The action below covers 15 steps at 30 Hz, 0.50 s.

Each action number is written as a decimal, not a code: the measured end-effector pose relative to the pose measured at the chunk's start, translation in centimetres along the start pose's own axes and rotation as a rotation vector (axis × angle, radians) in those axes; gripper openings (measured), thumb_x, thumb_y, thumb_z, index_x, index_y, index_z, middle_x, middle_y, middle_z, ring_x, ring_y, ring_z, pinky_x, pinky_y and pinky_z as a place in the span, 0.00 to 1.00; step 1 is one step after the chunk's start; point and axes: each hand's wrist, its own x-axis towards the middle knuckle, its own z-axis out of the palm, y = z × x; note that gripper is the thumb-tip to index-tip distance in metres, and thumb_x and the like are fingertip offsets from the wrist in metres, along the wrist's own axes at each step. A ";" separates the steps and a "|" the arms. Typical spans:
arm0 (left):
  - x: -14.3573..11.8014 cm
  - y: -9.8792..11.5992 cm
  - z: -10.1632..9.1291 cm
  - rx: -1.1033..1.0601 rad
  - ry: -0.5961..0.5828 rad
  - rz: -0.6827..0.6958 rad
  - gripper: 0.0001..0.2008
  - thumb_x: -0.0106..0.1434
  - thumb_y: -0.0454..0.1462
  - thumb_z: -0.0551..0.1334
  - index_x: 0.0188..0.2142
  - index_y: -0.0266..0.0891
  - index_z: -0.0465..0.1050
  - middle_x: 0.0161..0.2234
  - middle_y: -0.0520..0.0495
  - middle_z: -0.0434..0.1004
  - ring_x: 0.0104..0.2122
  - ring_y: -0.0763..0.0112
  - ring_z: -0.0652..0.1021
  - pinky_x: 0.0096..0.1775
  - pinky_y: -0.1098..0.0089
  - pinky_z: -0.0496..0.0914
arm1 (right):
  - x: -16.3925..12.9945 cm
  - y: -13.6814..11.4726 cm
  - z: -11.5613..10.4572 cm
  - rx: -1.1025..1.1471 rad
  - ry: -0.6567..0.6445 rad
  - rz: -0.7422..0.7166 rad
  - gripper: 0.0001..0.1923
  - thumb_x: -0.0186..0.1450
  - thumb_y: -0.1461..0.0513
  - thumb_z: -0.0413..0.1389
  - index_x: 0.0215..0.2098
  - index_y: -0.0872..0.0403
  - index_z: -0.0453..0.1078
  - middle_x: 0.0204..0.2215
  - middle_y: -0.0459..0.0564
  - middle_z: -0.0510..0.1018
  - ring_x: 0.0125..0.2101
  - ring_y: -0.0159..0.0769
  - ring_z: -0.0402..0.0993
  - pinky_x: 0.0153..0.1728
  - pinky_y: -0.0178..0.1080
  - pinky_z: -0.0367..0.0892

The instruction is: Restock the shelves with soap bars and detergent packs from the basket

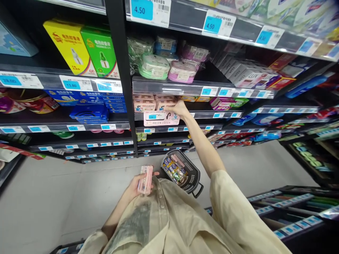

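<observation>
Pink pack (145,180) clamped in left hand (135,185); right hand (180,107) at shelf boxes (156,104), grip hidden, cannot tell.

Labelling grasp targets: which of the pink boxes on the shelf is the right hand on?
The right hand touches the rightmost pink cardboard box in the shelf row, just above the pink promo tag; the other pink boxes sit further left, untouched.

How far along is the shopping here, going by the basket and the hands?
Done: the basket on the floor already holds assorted packets. In hand: the left hand holds a pink pack, while the right hand reaches the pink boxes on the shelf. Left: the held pack is not yet in the basket, which has room.
</observation>
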 end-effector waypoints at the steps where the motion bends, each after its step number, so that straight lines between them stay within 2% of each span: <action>1: -0.1 0.1 0.2 0.013 0.022 0.004 0.25 0.61 0.45 0.72 0.57 0.47 0.76 0.51 0.43 0.83 0.26 0.61 0.83 0.25 0.64 0.80 | 0.1 -0.1 0.0 0.041 -0.016 0.014 0.52 0.49 0.57 0.78 0.66 0.59 0.63 0.59 0.63 0.76 0.60 0.54 0.73 0.66 0.57 0.69; 5: 0.1 0.4 1.1 0.037 0.063 0.006 0.27 0.57 0.47 0.73 0.56 0.48 0.78 0.52 0.43 0.82 0.25 0.60 0.82 0.24 0.63 0.78 | 0.1 -0.3 -0.1 0.086 -0.003 0.024 0.51 0.47 0.60 0.78 0.65 0.58 0.65 0.60 0.62 0.76 0.61 0.53 0.73 0.68 0.55 0.68; 9: 0.6 0.5 1.8 0.021 0.058 -0.023 0.30 0.54 0.48 0.75 0.55 0.47 0.78 0.51 0.43 0.82 0.25 0.61 0.82 0.25 0.62 0.77 | -0.1 -0.2 -0.2 0.117 0.013 0.006 0.49 0.47 0.58 0.79 0.62 0.57 0.66 0.59 0.60 0.77 0.61 0.51 0.74 0.69 0.53 0.66; 13: 1.0 0.3 2.5 0.070 0.078 -0.050 0.26 0.58 0.46 0.73 0.56 0.45 0.77 0.48 0.44 0.83 0.25 0.61 0.82 0.24 0.63 0.77 | -0.1 -0.2 -0.2 0.165 -0.015 -0.044 0.47 0.49 0.55 0.77 0.62 0.56 0.66 0.59 0.61 0.77 0.60 0.51 0.74 0.68 0.53 0.66; 15: 1.1 0.2 2.7 0.086 0.095 -0.058 0.23 0.60 0.44 0.71 0.55 0.43 0.77 0.47 0.43 0.83 0.26 0.61 0.82 0.25 0.63 0.78 | -0.6 -0.1 -0.2 0.095 0.026 -0.056 0.47 0.51 0.53 0.76 0.64 0.56 0.63 0.61 0.62 0.75 0.61 0.53 0.72 0.68 0.56 0.65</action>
